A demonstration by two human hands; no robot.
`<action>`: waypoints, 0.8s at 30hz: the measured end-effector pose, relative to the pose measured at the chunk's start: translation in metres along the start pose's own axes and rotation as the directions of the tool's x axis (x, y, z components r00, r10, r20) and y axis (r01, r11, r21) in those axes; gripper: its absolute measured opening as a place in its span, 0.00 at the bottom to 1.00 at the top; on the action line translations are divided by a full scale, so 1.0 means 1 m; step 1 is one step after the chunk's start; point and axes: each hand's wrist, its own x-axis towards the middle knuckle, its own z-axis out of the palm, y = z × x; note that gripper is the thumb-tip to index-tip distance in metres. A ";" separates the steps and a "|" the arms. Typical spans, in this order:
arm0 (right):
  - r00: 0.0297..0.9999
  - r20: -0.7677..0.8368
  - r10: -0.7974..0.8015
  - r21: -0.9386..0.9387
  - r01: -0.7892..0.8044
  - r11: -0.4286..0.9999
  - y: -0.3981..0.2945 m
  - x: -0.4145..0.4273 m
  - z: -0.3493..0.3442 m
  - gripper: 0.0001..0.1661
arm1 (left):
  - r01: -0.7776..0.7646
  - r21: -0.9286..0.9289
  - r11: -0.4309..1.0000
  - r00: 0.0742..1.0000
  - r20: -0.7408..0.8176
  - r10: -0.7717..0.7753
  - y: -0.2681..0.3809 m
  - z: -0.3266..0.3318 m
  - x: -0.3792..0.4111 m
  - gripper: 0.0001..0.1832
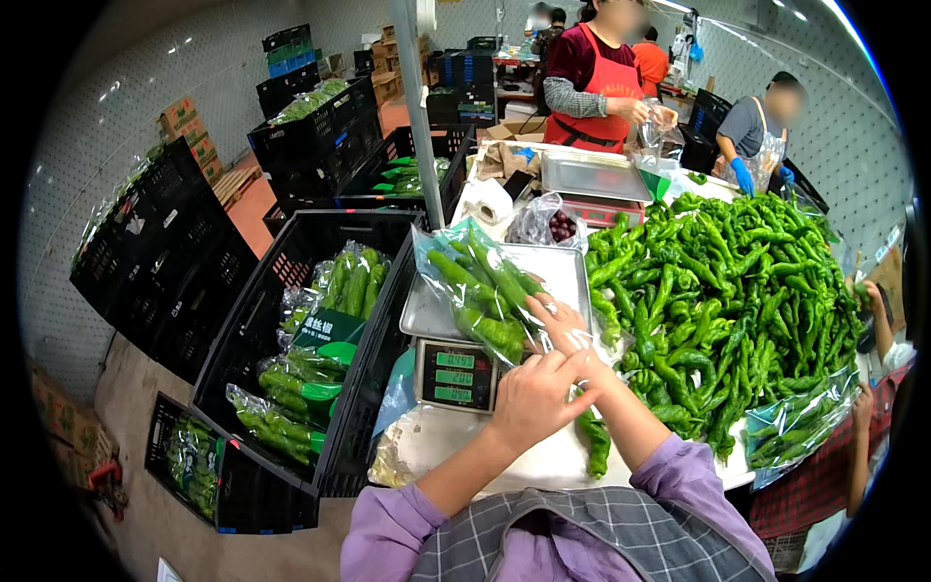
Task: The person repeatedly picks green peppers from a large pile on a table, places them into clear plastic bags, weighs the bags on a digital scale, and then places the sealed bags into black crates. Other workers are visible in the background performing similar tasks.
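Observation:
A clear plastic bag of long green peppers [480, 284] lies on the metal pan [571, 262] of a digital scale [457, 376], its display lit. My right hand [564, 327] rests at the near end of this bag, fingers stretched towards the peppers. Shiny film shows over part of that hand; whether it grips anything is unclear. Just nearer to me, my left hand [542, 396] crosses the right wrist, thumb apart from the fingers. Its fingertips are at the bag's near end, and any hold on the plastic is hidden. A loose pepper [595, 444] lies below my right forearm.
A big heap of green peppers [720, 305] covers the table's right side. Left of the scale stands a black crate [291, 233] with bagged peppers. A second scale [596, 174], a metal post [418, 109] and a paper roll [487, 204] are beyond. Co-workers stand around the table.

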 end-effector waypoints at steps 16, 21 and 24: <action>0.650 -0.052 0.758 0.598 -0.587 0.546 0.037 -0.129 -0.095 0.13 | 0.495 -0.287 0.820 0.861 0.033 -0.508 -0.030 -0.027 -0.114 0.07; 0.799 0.093 0.595 0.627 -0.511 0.588 0.006 -0.093 -0.102 0.11 | 0.162 -0.050 0.986 0.979 -0.118 -0.166 -0.012 -0.032 -0.079 0.23; 0.950 0.312 -0.030 0.583 -0.166 0.795 -0.023 -0.075 -0.102 0.14 | 0.050 0.082 0.995 0.993 -0.114 -0.040 -0.004 -0.023 -0.061 0.32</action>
